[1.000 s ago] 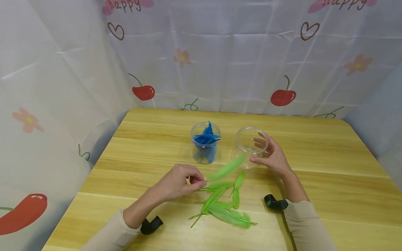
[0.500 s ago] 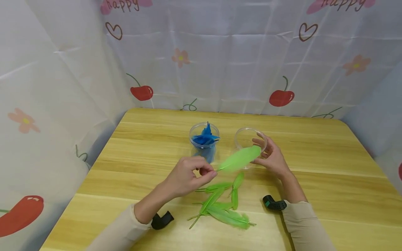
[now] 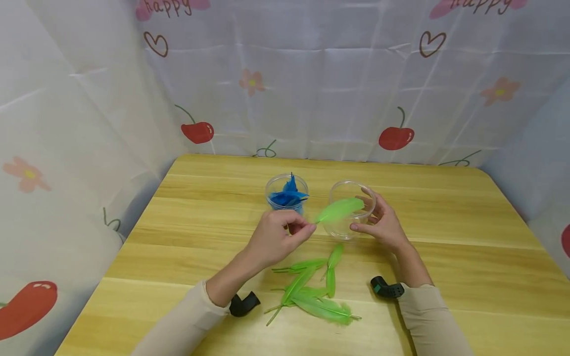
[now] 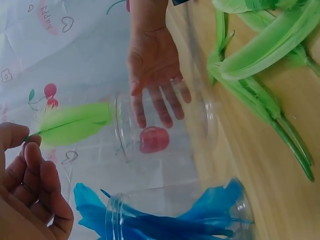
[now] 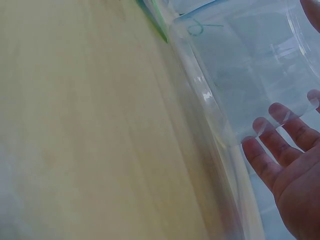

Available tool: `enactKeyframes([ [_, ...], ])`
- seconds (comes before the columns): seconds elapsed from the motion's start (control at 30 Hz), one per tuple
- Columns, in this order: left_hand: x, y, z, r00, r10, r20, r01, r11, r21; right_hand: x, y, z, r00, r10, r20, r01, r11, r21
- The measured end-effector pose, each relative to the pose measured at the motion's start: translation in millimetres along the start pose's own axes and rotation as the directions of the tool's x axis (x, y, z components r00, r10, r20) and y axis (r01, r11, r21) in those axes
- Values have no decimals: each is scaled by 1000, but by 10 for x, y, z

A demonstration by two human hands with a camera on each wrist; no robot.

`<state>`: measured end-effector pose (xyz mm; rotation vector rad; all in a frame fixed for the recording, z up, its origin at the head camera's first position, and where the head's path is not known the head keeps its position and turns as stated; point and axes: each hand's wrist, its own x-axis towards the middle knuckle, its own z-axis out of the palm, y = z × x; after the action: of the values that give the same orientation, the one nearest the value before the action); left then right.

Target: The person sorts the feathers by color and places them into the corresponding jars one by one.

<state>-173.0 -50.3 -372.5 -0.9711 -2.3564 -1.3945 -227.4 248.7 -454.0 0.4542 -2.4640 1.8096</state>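
At the centre of the head view, the left hand (image 3: 273,240) pinches the quill of a green feather (image 3: 340,209), whose tip lies over the mouth of the clear empty jar (image 3: 349,210). The right hand (image 3: 383,225) cups that jar with relaxed fingers, seemingly touching its wall. Loose green feathers (image 3: 313,291) lie on the desk (image 3: 467,257) below, a jar of blue feathers (image 3: 286,197) just left.
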Motion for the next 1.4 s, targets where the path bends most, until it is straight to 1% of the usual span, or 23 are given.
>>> enactKeyframes([
  [0.17, 47, -26, 62, 999, -38, -15, 37, 999, -21, 2, 0, 5, 1000, -12, 3, 12, 1000, 24],
  [0.3, 82, -35, 111, 998, -68, -13, 68, 997, -40, -1, 11, 2, 1000, -17, 5, 17, 999, 35],
  [0.57, 148, -38, 195, 994, -103, -26, 102, 994, -34, -2, 26, 3, 1000, -27, 9, 26, 999, 46],
  [0.73, 168, -52, 239, 991, -132, -16, 131, 991, -33, -3, 34, 2, 1000, -23, 10, 23, 998, 53],
  [1.0, 183, -48, 266, 989, -146, -15, 145, 989, -30, 6, 35, -1, 1000, -8, 8, 8, 1000, 27],
  [1.1, 185, -38, 275, 985, -172, 7, 173, 985, -26, 3, 41, 0, 1000, -14, 6, 14, 1000, 25],
  [1.17, 183, -25, 275, 978, -202, 41, 203, 979, 1, 0, 43, 1, 1000, -21, 6, 20, 999, 25],
  [1.23, 173, -14, 268, 965, -247, 88, 243, 969, 55, 0, 45, 1, 1000, -26, 6, 26, 999, 23],
  [1.33, 154, -18, 250, 936, -310, 166, 281, 943, 176, 4, 44, -3, 1000, -24, 7, 24, 999, 22],
  [1.4, 137, -43, 240, 912, -351, 214, 297, 923, 246, 7, 38, -8, 1000, -19, 6, 19, 1000, 20],
])
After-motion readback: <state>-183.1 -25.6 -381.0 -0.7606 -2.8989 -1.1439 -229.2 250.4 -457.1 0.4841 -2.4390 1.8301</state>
